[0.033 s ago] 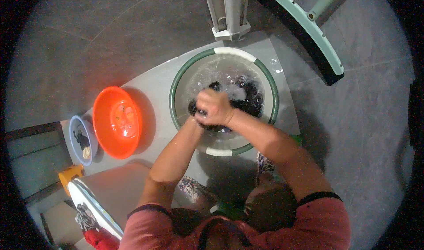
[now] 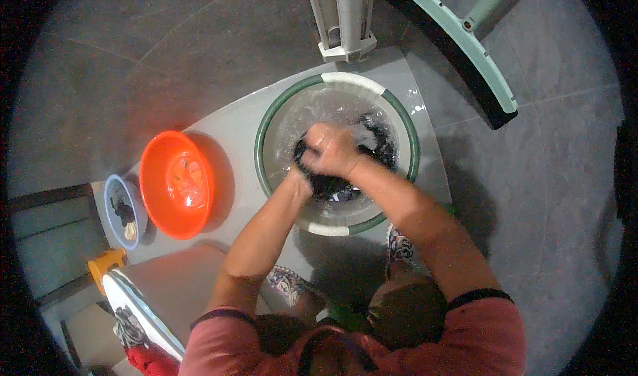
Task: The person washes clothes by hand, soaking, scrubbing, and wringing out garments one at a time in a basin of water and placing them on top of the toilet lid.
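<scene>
A round basin (image 2: 264, 126) with a green and white rim holds cloudy, bubbly water and a dark wet cloth (image 2: 327, 187), perhaps a garment. Over it my two hands are pressed together. My right hand (image 2: 331, 151) is closed, blurred by motion, with dark fabric bunched against it. My left hand (image 2: 303, 176) meets it from the left and is mostly covered by the right hand and the cloth. Folds of the same cloth lie in the water on the right side of the basin. Exactly how the left fingers grip cannot be made out.
Left of the basin stand an orange bowl (image 2: 151, 193) and a small blue basin (image 2: 113, 233) with dark and pale cloth inside. A squeegee (image 2: 468, 43) lies at the far right. A white-grey post (image 2: 347, 23) rises behind. A lidded bin-like container (image 2: 176, 276) stands near left.
Both hands have shifted slightly to the right. The dark cloth in the basin has moved with them, and more of it shows below the hands.
</scene>
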